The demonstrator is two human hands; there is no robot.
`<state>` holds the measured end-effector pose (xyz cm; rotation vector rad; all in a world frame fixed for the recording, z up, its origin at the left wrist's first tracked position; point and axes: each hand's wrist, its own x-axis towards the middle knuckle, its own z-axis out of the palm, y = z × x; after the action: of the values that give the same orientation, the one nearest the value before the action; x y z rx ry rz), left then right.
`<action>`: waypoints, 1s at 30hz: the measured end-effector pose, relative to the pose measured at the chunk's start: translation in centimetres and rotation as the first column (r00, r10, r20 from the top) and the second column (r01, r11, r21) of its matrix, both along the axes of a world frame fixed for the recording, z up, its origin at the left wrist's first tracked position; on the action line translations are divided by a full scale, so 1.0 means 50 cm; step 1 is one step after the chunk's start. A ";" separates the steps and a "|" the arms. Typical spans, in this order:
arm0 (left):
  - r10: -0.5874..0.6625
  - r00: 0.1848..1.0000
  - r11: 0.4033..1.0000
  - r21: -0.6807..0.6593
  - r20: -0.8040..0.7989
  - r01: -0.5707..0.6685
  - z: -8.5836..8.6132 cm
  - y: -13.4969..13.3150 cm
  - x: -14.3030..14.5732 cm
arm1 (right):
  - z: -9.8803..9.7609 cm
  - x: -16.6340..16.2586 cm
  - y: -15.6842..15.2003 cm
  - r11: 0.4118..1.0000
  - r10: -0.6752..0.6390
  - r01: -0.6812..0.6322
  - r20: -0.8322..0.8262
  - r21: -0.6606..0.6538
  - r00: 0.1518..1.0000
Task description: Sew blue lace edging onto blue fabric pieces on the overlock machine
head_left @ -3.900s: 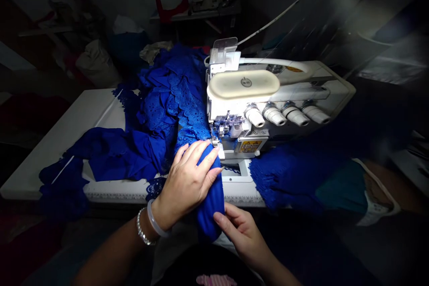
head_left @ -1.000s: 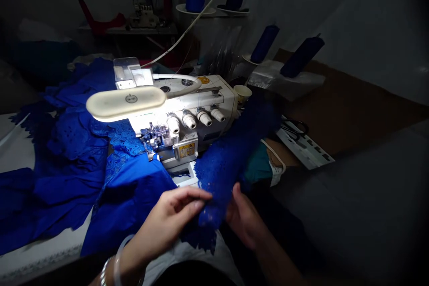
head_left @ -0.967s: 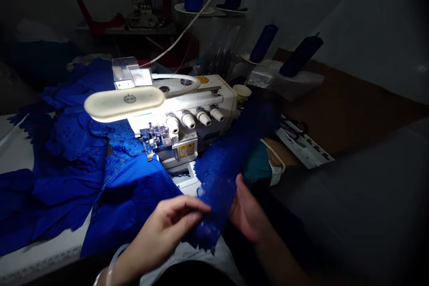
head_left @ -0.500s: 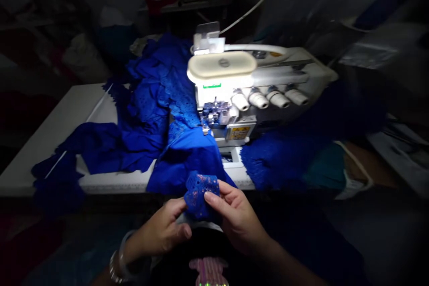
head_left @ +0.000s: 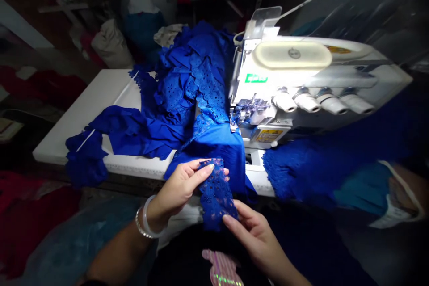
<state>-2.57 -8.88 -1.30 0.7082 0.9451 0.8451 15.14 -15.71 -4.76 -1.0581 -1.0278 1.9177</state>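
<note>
As left hand (head_left: 179, 185) pinches lace (head_left: 216, 192), yellow label (head_left: 268, 136) illegible

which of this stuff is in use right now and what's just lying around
In use: lace strip, held in left hand and right hand; plain blue cloth under overlock machine.
Lying about: blue pile behind; lace heap; teal cloth; sacks.
</note>
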 end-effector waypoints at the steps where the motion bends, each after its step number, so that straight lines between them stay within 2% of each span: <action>1: -0.007 1.000 1.000 0.011 0.003 0.007 0.000 0.000 -0.001 | -0.003 0.003 0.001 0.999 0.009 -0.011 0.048 0.047 0.999; 4: -0.028 1.000 0.998 0.057 -0.009 0.029 0.008 0.008 0.004 | -0.006 0.015 0.016 0.960 -0.047 -0.017 0.220 0.279 0.974; 6: 0.018 0.996 0.980 0.201 -0.093 0.001 0.019 0.030 0.014 | -0.006 0.023 0.043 0.858 -0.243 0.061 0.300 0.510 0.923; 7: 0.078 0.983 0.944 0.328 -0.164 -0.020 0.025 0.046 0.021 | -0.007 0.026 0.062 0.771 -0.388 0.119 0.313 0.626 0.867; 8: 0.168 0.957 0.875 0.483 -0.238 -0.034 0.031 0.065 0.028 | -0.008 0.028 0.082 0.674 -0.524 0.166 0.307 0.720 0.795; 9: 0.275 0.913 0.770 0.637 -0.300 -0.023 0.034 0.086 0.035 | -0.009 0.030 0.102 0.595 -0.619 0.194 0.290 0.780 0.730; 10: 0.380 0.858 0.651 0.759 -0.345 0.016 0.036 0.106 0.042 | -0.010 0.031 0.120 0.573 -0.646 0.208 0.281 0.792 0.709; 11: 0.468 0.799 0.548 0.833 -0.377 0.071 0.035 0.124 0.048 | -0.011 0.030 0.136 0.608 -0.616 0.211 0.286 0.766 0.734; 12: 0.532 0.745 0.479 0.869 -0.402 0.126 0.033 0.139 0.052 | -0.011 0.029 0.147 0.681 -0.537 0.201 0.293 0.704 0.791; 13: 0.576 0.697 0.447 0.879 -0.427 0.169 0.029 0.151 0.055 | -0.010 0.027 0.154 0.759 -0.432 0.170 0.290 0.628 0.854; 14: 0.606 0.655 0.439 0.877 -0.451 0.196 0.024 0.158 0.056 | -0.009 0.024 0.158 0.818 -0.336 0.128 0.284 0.560 0.898; 15: 0.625 0.623 0.444 0.871 -0.470 0.211 0.019 0.161 0.056 | -0.009 0.021 0.159 0.848 -0.279 0.096 0.285 0.521 0.917; 17: 0.647 0.588 0.449 0.866 -0.485 0.219 0.012 0.161 0.054 | -0.008 0.014 0.159 0.841 -0.282 0.081 0.305 0.535 0.910; 22: 0.664 0.553 0.460 0.858 -0.503 0.229 0.012 0.156 0.058 | -0.008 -0.003 0.173 0.746 -0.417 0.141 0.291 0.651 0.861; 26: 0.728 0.489 0.367 0.876 -0.480 0.314 0.017 0.160 0.062 | -0.001 -0.012 0.188 0.698 -0.515 0.209 0.276 0.685 0.812; 28: 0.710 0.495 0.330 0.858 -0.501 0.394 0.018 0.158 0.058 | 0.005 -0.011 0.193 0.703 -0.524 0.202 0.305 0.682 0.795; 30: 0.666 0.497 0.303 0.810 -0.557 0.501 0.018 0.152 0.048 | 0.014 -0.005 0.196 0.733 -0.474 0.160 0.328 0.661 0.817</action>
<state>-0.17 -1.26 -0.39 2.4698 1.3467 1.1803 14.89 -5.92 -4.08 -1.2352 -1.4838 0.9162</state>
